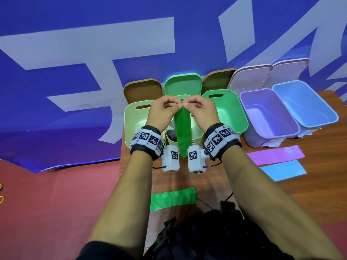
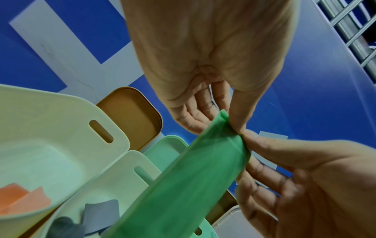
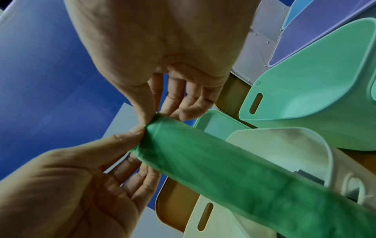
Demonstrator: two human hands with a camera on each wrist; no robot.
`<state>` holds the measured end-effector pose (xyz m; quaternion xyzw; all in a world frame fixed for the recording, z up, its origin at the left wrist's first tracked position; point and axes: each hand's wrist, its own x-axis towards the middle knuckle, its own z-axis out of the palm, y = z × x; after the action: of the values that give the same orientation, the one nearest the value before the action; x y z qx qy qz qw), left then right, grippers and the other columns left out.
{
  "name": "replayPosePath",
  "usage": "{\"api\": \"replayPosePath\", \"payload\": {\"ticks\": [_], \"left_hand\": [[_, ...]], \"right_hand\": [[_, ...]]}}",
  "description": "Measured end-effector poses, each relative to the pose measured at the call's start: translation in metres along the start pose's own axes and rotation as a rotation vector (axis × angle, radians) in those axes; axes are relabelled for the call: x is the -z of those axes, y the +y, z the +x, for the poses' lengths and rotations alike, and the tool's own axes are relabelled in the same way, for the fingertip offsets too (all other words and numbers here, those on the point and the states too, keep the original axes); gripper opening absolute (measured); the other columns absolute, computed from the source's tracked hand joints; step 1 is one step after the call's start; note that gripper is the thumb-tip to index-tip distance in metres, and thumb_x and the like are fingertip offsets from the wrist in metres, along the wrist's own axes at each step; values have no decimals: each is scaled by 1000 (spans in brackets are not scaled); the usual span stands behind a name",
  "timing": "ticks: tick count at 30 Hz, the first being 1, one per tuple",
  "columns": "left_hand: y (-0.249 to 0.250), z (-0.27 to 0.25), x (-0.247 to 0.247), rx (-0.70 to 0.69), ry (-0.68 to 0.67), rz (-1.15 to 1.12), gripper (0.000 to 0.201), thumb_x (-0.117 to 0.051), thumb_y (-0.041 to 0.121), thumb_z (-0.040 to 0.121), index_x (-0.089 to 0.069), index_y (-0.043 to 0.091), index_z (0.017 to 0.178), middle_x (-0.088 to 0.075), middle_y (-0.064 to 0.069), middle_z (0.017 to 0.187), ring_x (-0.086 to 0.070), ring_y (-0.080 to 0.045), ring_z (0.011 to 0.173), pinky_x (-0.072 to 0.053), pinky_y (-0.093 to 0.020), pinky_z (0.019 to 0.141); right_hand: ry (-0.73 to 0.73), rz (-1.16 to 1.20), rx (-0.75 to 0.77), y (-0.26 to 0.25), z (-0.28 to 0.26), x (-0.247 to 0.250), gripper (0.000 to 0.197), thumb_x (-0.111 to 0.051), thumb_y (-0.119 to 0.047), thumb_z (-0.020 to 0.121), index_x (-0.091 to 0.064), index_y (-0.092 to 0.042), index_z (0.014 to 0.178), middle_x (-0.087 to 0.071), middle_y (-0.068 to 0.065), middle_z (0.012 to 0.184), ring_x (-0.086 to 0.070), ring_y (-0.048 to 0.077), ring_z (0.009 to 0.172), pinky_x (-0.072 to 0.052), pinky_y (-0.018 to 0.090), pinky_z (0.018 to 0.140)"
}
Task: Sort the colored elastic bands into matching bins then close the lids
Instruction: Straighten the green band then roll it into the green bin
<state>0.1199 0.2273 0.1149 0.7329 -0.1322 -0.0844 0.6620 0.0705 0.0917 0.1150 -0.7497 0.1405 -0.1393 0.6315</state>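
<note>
We note the left hand (image 1: 163, 111) and right hand (image 1: 201, 110) pinching the top edge of a dark green elastic band (image 1: 182, 128) at frame centre; it hangs over the pale green bin (image 1: 197, 128). A second green band (image 1: 172, 200) lies on the desk (image 1: 319, 184) below.

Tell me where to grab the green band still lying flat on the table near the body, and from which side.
Pinch the green band on the table at its right short end, coming from above with the right hand. It lies flat and thin along the table edge, so the fingers likely need to lift an end rather than the middle. Both hands are busy: the left hand and right hand pinch the held green band.
</note>
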Motion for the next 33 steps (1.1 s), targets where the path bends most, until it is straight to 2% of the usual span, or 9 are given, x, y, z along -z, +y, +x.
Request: {"api": "replayPosePath", "payload": {"ticks": [3,5,8,14,17,21,27,31,33], "left_hand": [[-1,-2,-1,27,-11,-12,12,-68,-2,86,-67,10,89,-66,-6,81,-62,-9,74,-52,-20,75],[-4,-2,-2,46,-18,-9,12,-65,5,90,-69,15,86,-67,-2,83,-62,-10,79,-51,-23,77],[-8,-3,-3,42,-27,-5,17,-63,10,94,-70,20,81,-68,0,83,-63,-14,81,-52,-31,82],[-4,-4,-4,8,-20,3,15,-65,3,90,-69,15,84,-67,-3,80,-60,-16,78,-50,-25,77],[-1,-3,-3,-9,-14,-2,11,-66,0,88,-70,11,88,-67,-4,82,-60,-17,80,-52,-27,79],[0,-2,-3,-5,-9,-16,11,-68,-1,87,-70,9,92,-68,-8,85,-61,-18,82,-53,-31,81],[-9,-1,-5,22,-17,17,14,-65,10,93,-70,19,83,-68,-5,81,-62,-20,80,-53,-39,82],[-5,0,-4,-2,-9,48,12,-68,9,89,-71,19,85,-64,-10,78,-55,-24,77,-49,-36,77],[-1,0,-4,-10,-16,30,11,-69,3,88,-71,14,89,-65,-8,79,-57,-24,79,-51,-35,78]], "right_hand": [[1,-9,3,2,1,0,12,-69,-6,87,-70,-17,85,-65,-1,76,-59,8,72,-48,17,69],[2,3,3,1,2,1,11,-68,-4,87,-70,-15,87,-64,-1,77,-58,7,72,-49,15,71],[2,7,14,1,2,3,14,-68,0,86,-70,-14,87,-65,3,82,-57,6,72,-50,13,72],[-4,35,-3,3,0,3,16,-70,-3,84,-70,-17,90,-68,3,88,-61,10,80,-51,18,78],[2,45,-15,2,1,3,9,-69,-8,88,-70,-16,91,-67,0,85,-60,8,79,-48,17,73],[8,19,-8,4,1,4,11,-68,-7,89,-69,-19,87,-65,-1,81,-59,8,76,-48,19,73],[20,38,10,1,1,6,17,-68,0,85,-70,-16,87,-65,-1,82,-58,6,76,-48,13,74],[2,53,0,1,0,7,16,-68,-1,86,-70,-15,93,-65,-3,83,-60,3,75,-48,13,73],[-9,63,-8,1,0,7,13,-69,-6,87,-70,-18,93,-67,0,83,-62,5,76,-50,18,74]]}}
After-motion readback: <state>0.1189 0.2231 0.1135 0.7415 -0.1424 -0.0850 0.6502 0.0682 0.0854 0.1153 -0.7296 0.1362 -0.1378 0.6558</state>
